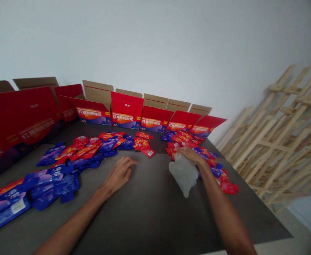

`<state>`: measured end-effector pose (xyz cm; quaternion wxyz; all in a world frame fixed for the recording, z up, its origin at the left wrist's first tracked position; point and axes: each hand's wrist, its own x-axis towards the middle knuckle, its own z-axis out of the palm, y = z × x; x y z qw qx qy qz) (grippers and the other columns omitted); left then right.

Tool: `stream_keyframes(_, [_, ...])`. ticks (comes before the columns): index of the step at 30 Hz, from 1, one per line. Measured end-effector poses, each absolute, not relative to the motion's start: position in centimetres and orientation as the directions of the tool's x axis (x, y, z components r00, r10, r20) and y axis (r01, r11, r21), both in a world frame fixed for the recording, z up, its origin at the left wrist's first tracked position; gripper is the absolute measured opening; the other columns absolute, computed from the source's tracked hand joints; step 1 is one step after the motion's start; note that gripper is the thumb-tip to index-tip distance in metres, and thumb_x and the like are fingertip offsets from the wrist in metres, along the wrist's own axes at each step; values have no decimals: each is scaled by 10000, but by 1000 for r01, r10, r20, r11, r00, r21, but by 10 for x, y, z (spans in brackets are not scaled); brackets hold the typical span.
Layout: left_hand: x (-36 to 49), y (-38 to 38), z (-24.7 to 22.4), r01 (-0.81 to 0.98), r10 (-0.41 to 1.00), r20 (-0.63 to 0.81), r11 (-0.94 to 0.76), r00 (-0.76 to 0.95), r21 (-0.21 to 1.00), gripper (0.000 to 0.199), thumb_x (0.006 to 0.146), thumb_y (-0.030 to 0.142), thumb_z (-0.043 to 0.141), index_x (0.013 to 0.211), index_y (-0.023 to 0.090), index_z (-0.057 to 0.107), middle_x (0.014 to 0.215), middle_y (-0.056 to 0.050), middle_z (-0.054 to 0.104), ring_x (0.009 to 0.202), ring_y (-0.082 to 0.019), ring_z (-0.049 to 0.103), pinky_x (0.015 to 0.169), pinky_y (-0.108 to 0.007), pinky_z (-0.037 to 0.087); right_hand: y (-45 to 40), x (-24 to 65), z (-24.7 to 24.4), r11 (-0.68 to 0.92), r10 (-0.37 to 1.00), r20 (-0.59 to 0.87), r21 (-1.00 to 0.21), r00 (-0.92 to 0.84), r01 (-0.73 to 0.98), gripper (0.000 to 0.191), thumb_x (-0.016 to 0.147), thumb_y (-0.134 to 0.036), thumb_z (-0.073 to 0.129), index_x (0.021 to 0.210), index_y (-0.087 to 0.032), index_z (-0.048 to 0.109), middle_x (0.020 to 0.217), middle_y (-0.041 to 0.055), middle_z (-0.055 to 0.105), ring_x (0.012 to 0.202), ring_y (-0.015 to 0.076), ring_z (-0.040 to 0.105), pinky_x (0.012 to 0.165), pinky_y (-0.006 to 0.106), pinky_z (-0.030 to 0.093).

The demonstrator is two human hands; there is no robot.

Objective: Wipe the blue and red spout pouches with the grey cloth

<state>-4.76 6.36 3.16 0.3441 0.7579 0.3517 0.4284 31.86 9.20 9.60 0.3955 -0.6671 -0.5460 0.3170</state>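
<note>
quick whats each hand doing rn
Left hand: open, holding nothing, above the dark tabletop.
Right hand: closed, holding a translucent plastic bag.

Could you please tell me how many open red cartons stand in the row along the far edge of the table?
5, side by side behind the sachets: first carton, second, third, fourth, fifth. Others stand further left, outside this row.
</note>
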Motion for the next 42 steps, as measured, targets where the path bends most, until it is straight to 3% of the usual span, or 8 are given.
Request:
stream_keyframes(3, [-69, 82, 24, 453, 846, 476, -532, 242, 716, 344, 810, 168, 534, 1105, 235, 697, 1079, -98, 619, 1065, -316, 491, 1037, -470, 305, 72, 283, 76, 76, 996, 41, -856, -78, 512, 325, 786, -469, 694, 670, -166, 692, 671, 9, 682, 676, 163, 618, 660, 242, 454])
stream_keyframes(6, [-61, 91, 6, 539, 816, 482, -574, 318, 616, 399, 830, 158, 471, 1185, 200, 647, 1183, -124, 611, 1151, -310, 501, 1065, -486, 338, 57, 251, 55, 209, 968, 104, -835, -228, 509, 364, 861, -490, 597, 695, -181, 695, 737, 8, 699, 751, 175, 633, 733, 259, 454])
stream_keyframes(14, [30, 123, -15, 570, 714, 346, -697, 609, 435, 603, 854, 172, 435, 1455, 133, 397, 1528, -139, 405, 1427, -262, 316, 1164, -455, 261, 45, 216, 17, 350, 936, 262, -776, -235, 525, 389, 931, -435, 491, 681, -201, 675, 695, 27, 678, 708, 189, 619, 738, 288, 442])
stream_keyframes(19, [50, 131, -10, 630, 733, 329, -680, 596, 375, 546, 870, 204, 425, 1402, 84, 443, 1441, -198, 471, 1377, -315, 357, 1132, -507, 260, 43, 215, 8, 378, 926, 305, -763, -223, 525, 381, 948, -408, 477, 704, -209, 692, 736, 27, 703, 740, 185, 637, 737, 274, 450])
stream_keyframes(26, [32, 104, 5, 661, 719, 320, -694, 617, 286, 317, 916, 319, 428, 1106, 142, 610, 1143, -146, 581, 1131, -285, 510, 1021, -440, 393, 45, 215, 5, 392, 920, 320, -762, -227, 515, 359, 936, -392, 494, 721, -195, 704, 712, 17, 695, 716, 180, 631, 718, 265, 449])
stream_keyframes(33, [16, 81, 17, 757, 783, 292, -614, 549, 223, 377, 916, 324, 432, 1218, 132, 551, 1177, -169, 600, 1134, -313, 520, 976, -452, 406, 43, 214, 7, 395, 918, 329, -757, -219, 520, 338, 930, -362, 497, 707, -194, 687, 706, 22, 690, 704, 174, 622, 696, 257, 449])
stream_keyframes(38, [14, 62, 16, 895, 891, 294, -408, 347, 179, 605, 909, 467, 441, 1325, 30, 480, 1203, -260, 546, 1118, -385, 498, 929, -510, 409, 41, 213, 8, 406, 914, 345, -761, -213, 506, 250, 902, -327, 519, 748, -201, 669, 754, 17, 684, 747, 179, 621, 725, 263, 450])
stream_keyframes(42, [12, 58, 15, 934, 931, 263, -305, 252, 185, 637, 920, 372, 410, 1440, 8, 354, 1170, -238, 568, 1115, -351, 513, 934, -462, 430, 38, 214, 12, 430, 903, 368, -765, -223, 479, 121, 808, -226, 529, 859, -213, 637, 806, -12, 652, 760, 168, 595, 740, 257, 452])
